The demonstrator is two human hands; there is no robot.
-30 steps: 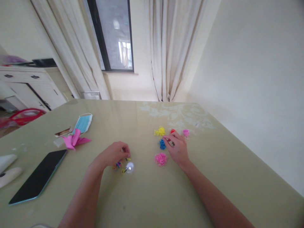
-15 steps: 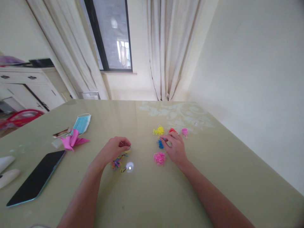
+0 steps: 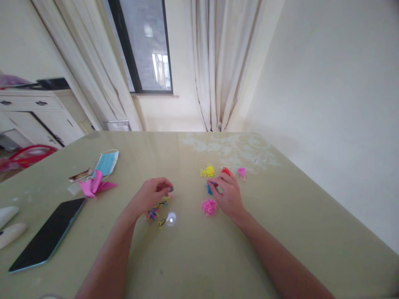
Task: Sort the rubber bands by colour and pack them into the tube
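Note:
My left hand (image 3: 154, 193) is closed in a pinch above a mixed heap of small coloured rubber bands (image 3: 153, 212), with a bit of dark blue band (image 3: 171, 189) at its fingertips. Thumb and forefinger of my right hand (image 3: 229, 195) are pinched together over a blue pile of bands (image 3: 210, 189), partly covered by the fingers; what they hold is too small to tell. Around that hand lie a yellow pile (image 3: 208, 171), a red pile (image 3: 226, 170) partly behind the knuckles, and a pink pile (image 3: 209, 208).
A small pink cup-like piece (image 3: 242, 172) stands beyond my right hand. Near my left wrist lies a clear round disc (image 3: 171, 219). On the left are a black tablet (image 3: 48, 232), a pink folded-paper shape (image 3: 97, 185) and a blue face mask (image 3: 107, 162).
My right hand's fingertips have shifted slightly left over the blue pile. At my left fingertips the dark blue bit now shows more clearly. The piles look the same.

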